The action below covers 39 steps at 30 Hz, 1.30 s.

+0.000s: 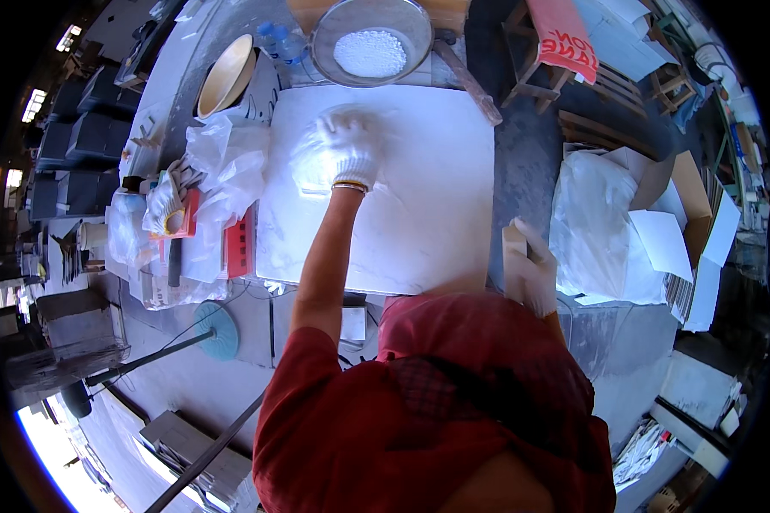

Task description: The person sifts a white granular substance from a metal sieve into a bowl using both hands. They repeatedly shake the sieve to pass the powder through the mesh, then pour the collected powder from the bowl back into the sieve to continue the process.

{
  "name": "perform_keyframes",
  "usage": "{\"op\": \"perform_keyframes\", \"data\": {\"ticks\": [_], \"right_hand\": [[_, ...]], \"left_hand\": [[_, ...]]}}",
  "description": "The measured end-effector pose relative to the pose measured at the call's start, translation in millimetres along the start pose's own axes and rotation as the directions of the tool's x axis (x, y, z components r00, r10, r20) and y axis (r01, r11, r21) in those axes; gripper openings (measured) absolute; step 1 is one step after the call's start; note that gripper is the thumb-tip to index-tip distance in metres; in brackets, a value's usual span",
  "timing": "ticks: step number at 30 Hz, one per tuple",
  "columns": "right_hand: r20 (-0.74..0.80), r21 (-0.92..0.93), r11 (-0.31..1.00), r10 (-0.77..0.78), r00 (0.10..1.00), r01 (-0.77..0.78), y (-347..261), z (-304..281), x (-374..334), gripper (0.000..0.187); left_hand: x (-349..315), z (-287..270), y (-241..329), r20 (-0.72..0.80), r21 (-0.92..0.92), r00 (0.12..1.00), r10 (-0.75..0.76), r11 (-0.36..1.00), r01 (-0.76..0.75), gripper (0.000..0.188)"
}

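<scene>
Here, the gloved left hand lies blurred against the white slab, its finger spread unreadable, so I cannot tell whether it pinches anything. White powder lies under and around it, chiefly toward its left, with no clear long axis. The gloved right hand, its closure also unclear, is farther off, beyond the slab's right edge; the powder-filled metal bowl sits straight ahead of the left.
</scene>
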State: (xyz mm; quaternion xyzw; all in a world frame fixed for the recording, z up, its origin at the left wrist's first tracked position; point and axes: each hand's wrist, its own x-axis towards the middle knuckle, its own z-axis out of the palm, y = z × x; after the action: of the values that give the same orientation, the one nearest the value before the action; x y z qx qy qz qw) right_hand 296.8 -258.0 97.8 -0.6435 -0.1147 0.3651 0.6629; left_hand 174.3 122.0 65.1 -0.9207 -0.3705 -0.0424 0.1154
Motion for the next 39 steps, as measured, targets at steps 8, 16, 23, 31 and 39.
{"op": "perform_keyframes", "data": {"ticks": [8,16,23,31,39], "right_hand": [[0.132,-0.059,0.998,0.029,0.991,-0.022,4.3,24.4,-1.6,0.058],[0.193,-0.223,0.972,-0.033,0.981,0.077,27.5,70.4,0.2,0.057],[0.488,-0.646,0.353,-0.491,0.722,0.677,0.3,109.1,51.7,0.061],[0.573,-0.796,0.007,-0.313,0.757,0.605,18.2,140.5,73.1,0.059],[0.599,-0.675,0.216,-0.399,0.695,0.706,-4.9,134.3,76.1,0.043]], "left_hand": [[-63.4,1.3,81.5,-0.160,-0.281,0.973,0.165,0.937,-0.206,0.049],[-46.2,40.7,18.6,-0.233,-0.244,0.963,0.133,0.951,-0.191,0.049],[-111.9,15.6,-10.7,-0.265,-0.154,0.880,0.395,0.883,-0.443,0.054],[-131.6,48.3,-31.1,-0.331,-0.239,0.750,0.573,0.718,-0.654,0.056],[-44.9,6.5,-53.3,-0.219,-0.241,0.879,0.424,0.849,-0.470,0.070]]}}
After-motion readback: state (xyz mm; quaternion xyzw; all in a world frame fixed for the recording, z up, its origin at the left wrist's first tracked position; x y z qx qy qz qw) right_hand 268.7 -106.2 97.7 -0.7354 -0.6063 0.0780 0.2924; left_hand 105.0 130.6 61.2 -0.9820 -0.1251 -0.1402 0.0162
